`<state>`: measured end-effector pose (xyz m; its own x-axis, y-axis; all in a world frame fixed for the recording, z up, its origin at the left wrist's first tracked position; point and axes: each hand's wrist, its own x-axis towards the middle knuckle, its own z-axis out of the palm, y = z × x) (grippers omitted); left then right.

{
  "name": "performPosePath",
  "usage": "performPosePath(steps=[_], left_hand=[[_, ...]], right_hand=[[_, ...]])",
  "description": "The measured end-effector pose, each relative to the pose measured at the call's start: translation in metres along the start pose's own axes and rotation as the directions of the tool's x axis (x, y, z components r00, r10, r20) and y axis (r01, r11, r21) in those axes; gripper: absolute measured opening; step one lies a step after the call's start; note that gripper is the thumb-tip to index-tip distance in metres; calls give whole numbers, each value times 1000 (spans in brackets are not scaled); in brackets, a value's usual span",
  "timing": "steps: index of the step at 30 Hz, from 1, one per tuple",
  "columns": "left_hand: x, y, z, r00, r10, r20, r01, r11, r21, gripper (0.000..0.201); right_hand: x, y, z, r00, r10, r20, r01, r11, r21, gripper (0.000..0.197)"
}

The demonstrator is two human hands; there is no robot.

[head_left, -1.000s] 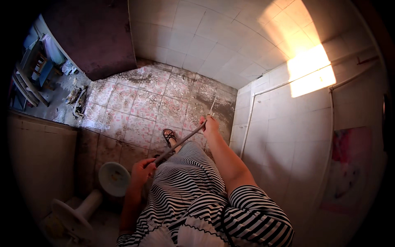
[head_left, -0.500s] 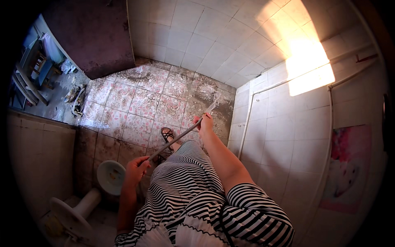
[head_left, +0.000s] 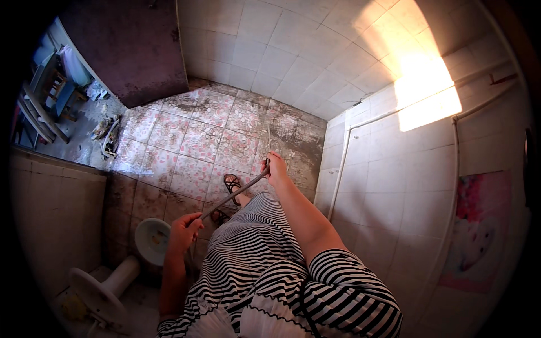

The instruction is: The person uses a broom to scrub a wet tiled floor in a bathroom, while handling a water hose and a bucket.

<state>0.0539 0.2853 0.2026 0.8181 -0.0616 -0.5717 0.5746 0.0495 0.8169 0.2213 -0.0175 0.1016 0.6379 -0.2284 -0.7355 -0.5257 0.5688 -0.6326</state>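
A grey-brown hose [head_left: 235, 194] stretches slantwise in front of my body. My left hand [head_left: 185, 232] is closed round its lower part, near my hip. Further out, my right hand [head_left: 275, 168] grips it by its far end, fingers wrapped tight. From that end a thin stream of water [head_left: 269, 137] comes out over the tiled floor [head_left: 191, 143], which is patterned in pink and white and has dark dirt along the walls. Past my left hand, the rest of the hose is mostly hidden beside my striped clothes.
A pale basin [head_left: 152, 242] stands on the floor at left, beside a white pedestal sink [head_left: 101, 296]. A dark door [head_left: 127, 53] hangs open by the doorway, with a blue stool [head_left: 65, 98] beyond. White pipes [head_left: 340, 169] run along the right wall. My sandalled foot [head_left: 232, 183] is near the hose.
My right hand has drawn slightly left and its hold has turned. The water, a wider spray to the right before, now shows as a thin stream further left. My left hand barely moved.
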Motion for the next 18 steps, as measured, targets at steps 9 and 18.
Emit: performPosePath(steps=[9, 18], left_hand=[[1, 4, -6, 999, 8, -36, -8, 1000, 2, 27], [-9, -8, -27, 994, 3, -108, 1, 999, 33, 28]], right_hand=[[10, 13, 18, 999, 17, -51, -26, 985, -173, 13], [14, 46, 33, 986, 157, 49, -131, 928, -350, 14]])
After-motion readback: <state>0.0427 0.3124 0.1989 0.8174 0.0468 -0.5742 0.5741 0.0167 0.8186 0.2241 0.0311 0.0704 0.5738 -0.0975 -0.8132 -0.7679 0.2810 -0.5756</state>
